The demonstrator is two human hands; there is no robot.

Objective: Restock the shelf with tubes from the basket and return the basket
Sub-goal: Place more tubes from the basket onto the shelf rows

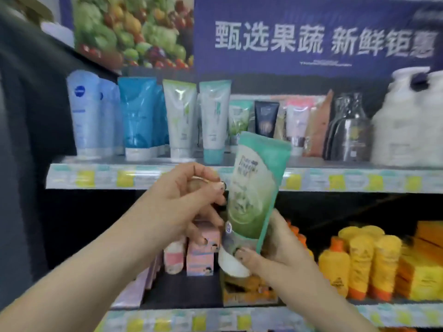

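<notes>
A green and cream tube [254,188] with a white cap stands upright in front of the upper shelf [167,176], cap down. My right hand [275,250] grips its lower end near the cap. My left hand [191,202] is just left of the tube, fingers curled, its fingertips touching the tube's left edge. Behind the tube, on the upper shelf, stand several tubes: pale blue [84,111], bright blue [136,116], white-green [179,118] and smaller ones [263,118]. The basket is out of view.
White bottles [407,121] and a dark clear jar [347,130] stand at the right of the upper shelf. The lower shelf holds pink boxes [201,250] and yellow-orange bottles [359,262]. A dark side panel [28,140] walls the left. A blue banner [311,34] hangs above.
</notes>
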